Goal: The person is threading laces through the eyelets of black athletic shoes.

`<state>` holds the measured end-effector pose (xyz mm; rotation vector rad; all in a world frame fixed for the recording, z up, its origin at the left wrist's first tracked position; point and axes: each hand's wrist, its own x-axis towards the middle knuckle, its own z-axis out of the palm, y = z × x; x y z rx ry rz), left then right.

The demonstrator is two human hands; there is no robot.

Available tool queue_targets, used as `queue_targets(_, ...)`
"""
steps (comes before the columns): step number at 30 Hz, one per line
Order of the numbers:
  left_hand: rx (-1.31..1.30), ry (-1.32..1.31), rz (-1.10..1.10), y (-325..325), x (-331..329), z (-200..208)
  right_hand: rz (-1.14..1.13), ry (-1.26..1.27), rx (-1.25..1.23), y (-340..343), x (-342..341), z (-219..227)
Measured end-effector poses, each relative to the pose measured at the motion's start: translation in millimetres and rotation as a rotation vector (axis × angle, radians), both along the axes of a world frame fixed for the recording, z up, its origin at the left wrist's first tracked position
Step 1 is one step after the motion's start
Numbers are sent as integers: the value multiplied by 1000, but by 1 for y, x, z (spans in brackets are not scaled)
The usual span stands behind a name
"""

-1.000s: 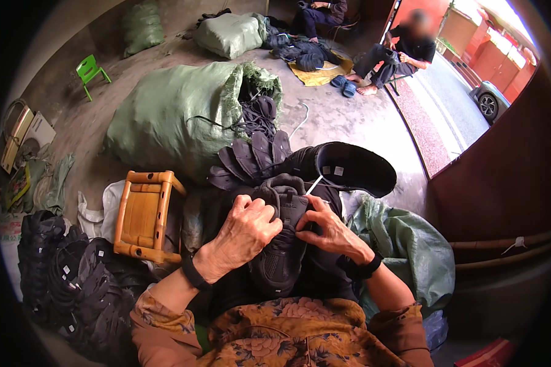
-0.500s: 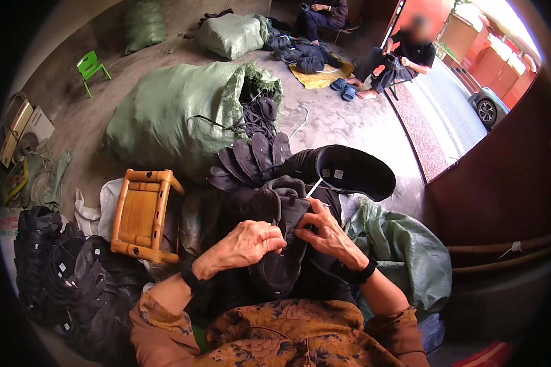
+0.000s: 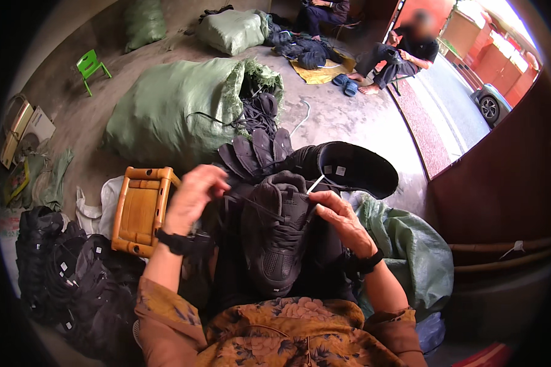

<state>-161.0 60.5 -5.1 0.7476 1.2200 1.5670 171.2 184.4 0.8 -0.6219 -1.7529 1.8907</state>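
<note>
1. Your left hand [image 3: 196, 192] is raised left of the shoe [image 3: 274, 244], fingers curled and blurred; a thin black lace [image 3: 263, 210] runs toward it, but you cannot tell whether it is gripped.
2. Your right hand [image 3: 343, 217] has thumb and fingers nearly together, pinching the shoe's upper right edge.
3. The shoe lies on your lap, toe toward you.
4. The bamboo stool [image 3: 139, 211] stands to your left, the green sack [image 3: 171, 113] beyond it.

Left grip [image 3: 197, 194] blurred, perhaps pinching lace [image 3: 260, 208]; red item [image 3: 488, 355] cut off.
</note>
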Motion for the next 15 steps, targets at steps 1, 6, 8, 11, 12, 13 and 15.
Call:
queue_targets(1, 86, -219, 95, -9, -18, 3, -5, 1, -2, 1, -1, 0)
queue_targets(6, 395, -561, 462, -110, -163, 0, -33, -106, 191, -2, -10, 7)
queue_targets(8, 498, -657, 537, -169, -213, 16, -58, -130, 242, -4, -12, 5)
queue_targets(11, 598, -573, 644, -249, -264, 26, -148, -234, 616, -5, -14, 2)
queue_targets(12, 644, -539, 700, -280, -274, 22, -158, -174, 596, -7, -20, 3)
queue_targets(13, 683, -505, 745, -295, -277, 19, -179, -117, 569, -6, -22, 3)
queue_targets(15, 669, -441, 759, -303, -268, 8, -182, -84, 571, -5, -29, 9)
